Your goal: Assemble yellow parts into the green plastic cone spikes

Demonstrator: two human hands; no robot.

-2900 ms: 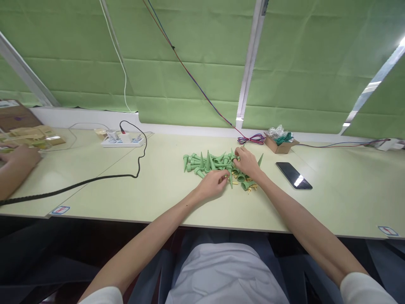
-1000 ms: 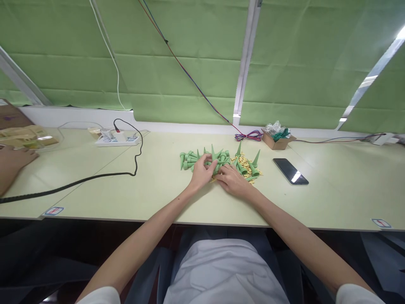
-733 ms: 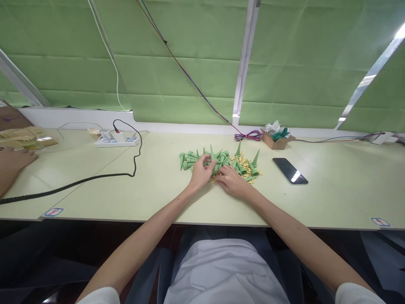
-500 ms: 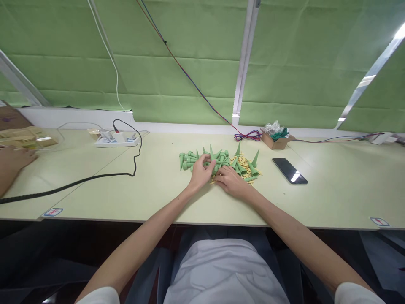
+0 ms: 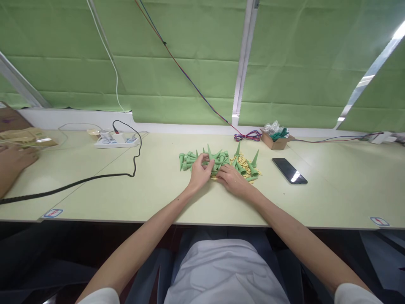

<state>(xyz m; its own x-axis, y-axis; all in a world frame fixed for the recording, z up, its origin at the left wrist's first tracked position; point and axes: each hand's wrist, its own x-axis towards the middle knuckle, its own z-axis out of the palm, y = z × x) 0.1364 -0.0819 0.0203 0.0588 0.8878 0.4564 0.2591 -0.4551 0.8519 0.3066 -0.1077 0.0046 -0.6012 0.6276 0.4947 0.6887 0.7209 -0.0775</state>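
Observation:
In the head view, my left hand is closed on a green plastic cone, whose point tilts up between thumb and fingers. Close beside it, my right hand has its fingers curled and pressed together at the near side of the pile; what they grip is hidden. Around both hands lie several green cones, some with a ringed collar at the wide end. Small yellow pieces are heaped under and among the cones at the right, where one cone stands point up.
A black phone lies to the right. Behind it are a small cardboard box with plastic wrap and a coiled cable. A power strip and black cord are at the left. Another person's hand is at the far left.
The cone in my left hand has tipped slightly to the left. My right hand has shifted a little, with its fingers still curled at the pile.

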